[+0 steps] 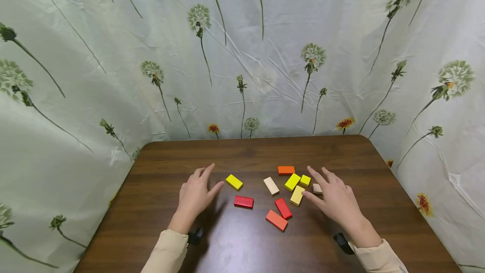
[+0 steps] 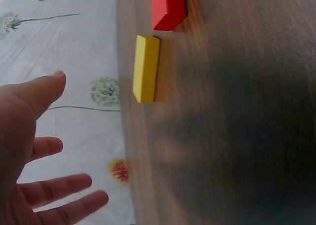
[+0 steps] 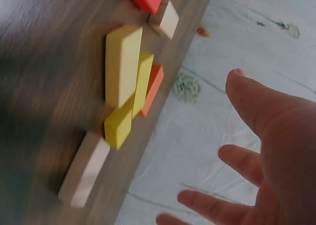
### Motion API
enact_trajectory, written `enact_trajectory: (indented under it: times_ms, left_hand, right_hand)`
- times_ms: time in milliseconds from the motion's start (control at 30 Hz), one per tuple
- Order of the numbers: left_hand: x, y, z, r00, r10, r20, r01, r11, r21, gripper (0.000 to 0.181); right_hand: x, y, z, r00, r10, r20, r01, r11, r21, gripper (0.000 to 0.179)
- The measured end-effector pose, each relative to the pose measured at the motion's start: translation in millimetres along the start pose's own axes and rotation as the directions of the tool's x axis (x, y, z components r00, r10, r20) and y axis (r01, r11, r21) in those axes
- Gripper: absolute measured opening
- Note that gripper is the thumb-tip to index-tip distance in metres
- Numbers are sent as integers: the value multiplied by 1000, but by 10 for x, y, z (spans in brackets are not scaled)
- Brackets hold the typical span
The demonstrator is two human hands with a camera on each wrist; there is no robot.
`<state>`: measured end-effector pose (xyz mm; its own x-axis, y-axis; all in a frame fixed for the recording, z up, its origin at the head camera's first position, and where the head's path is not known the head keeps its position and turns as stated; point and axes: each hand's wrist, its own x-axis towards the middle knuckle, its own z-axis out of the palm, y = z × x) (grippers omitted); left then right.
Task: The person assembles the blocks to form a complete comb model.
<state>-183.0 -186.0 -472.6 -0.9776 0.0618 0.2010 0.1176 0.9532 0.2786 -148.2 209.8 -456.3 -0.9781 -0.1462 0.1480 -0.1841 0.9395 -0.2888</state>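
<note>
My left hand [image 1: 195, 193] hovers with fingers spread at the left of the scattered wooden blocks, holding nothing. Nearest to it are a yellow block [image 1: 234, 182] and a red block [image 1: 243, 202]; the left wrist view shows the same yellow block [image 2: 146, 69] apart from the fingers. On the other side my right hand [image 1: 335, 197] is also spread and holds nothing. Close to its thumb lie a pale yellow block [image 1: 297, 196] and a small yellow block [image 1: 305, 180]. A plain wood block [image 1: 317, 188] is partly hidden behind that hand.
Between the hands lie another plain block [image 1: 271, 186], an orange block [image 1: 286, 170], a brighter yellow block [image 1: 292, 182], a second red block [image 1: 283, 208] and an orange-red block [image 1: 276, 220]. The brown table [image 1: 242, 247] ends at a dandelion-patterned curtain [image 1: 257, 66].
</note>
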Motion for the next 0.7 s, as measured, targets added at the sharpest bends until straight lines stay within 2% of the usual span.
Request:
enact_trajectory:
  times_ms: [233,467,600,700]
  left_hand:
    - [122,7,137,1000,0,-15,-2,990,-140,65]
    - [262,23,292,997,-45,69,62,964,-259,57]
    - [334,-5,401,994,-57,97,86,941,-326,54]
    - [371,-23,470,993,-62,99,93,930,-357,52]
  right_hand:
    - [35,-219,107,997,-59,40,52,986,157,58]
    - [84,-457,307,986,-121,112,74,933,353,46]
    - [119,-623,439,974,-168,154,91,906,412,45]
    - [139,-744,528,965,-182,188,88,901,424,45]
